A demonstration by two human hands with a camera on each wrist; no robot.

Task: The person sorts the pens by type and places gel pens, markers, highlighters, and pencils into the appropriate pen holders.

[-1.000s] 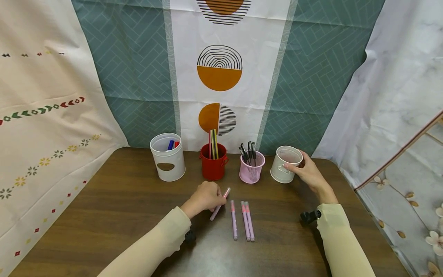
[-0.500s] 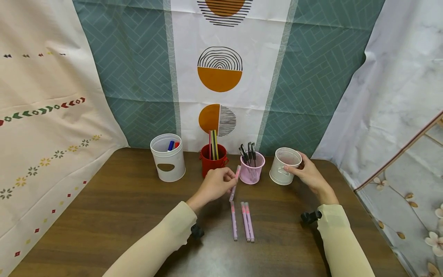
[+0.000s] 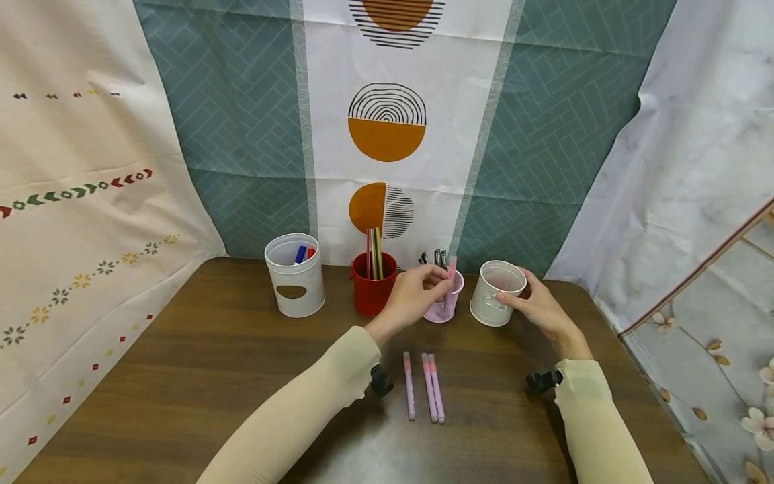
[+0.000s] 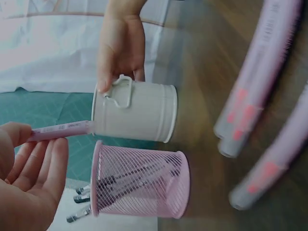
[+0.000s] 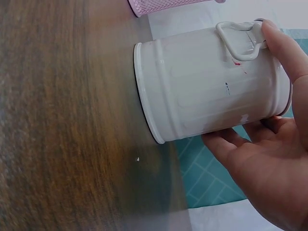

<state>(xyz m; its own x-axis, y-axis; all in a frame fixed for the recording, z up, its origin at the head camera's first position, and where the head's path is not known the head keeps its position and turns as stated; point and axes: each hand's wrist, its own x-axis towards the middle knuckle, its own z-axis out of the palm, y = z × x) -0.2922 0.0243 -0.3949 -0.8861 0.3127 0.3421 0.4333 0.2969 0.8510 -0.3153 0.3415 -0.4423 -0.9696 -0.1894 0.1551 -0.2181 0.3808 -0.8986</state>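
My left hand (image 3: 416,297) pinches a lilac marker (image 3: 451,269) between thumb and fingers, upright in front of the pink mesh pen cup (image 3: 446,310). In the left wrist view the marker (image 4: 62,130) points towards the rim of a small white metal bucket (image 4: 137,113). Several black-capped pens (image 4: 130,185) stand in the mesh cup. My right hand (image 3: 540,306) grips the white bucket (image 5: 207,86) at its side and rim, thumb by the wire handle (image 5: 238,43). On the table, 3 similar lilac markers (image 3: 409,386) lie in front, two of them side by side.
A larger white bucket (image 3: 299,286) with an oval cutout holds a blue and a red marker. Beside it a red bucket (image 3: 369,296) holds several long thin coloured sticks. A patterned cloth (image 3: 387,161) hangs behind the brown table (image 3: 181,376).
My left hand has lifted the marker off the table, carried it right and away from me, and turned it upright. My right hand stays on the white bucket, which has shifted slightly nearer.
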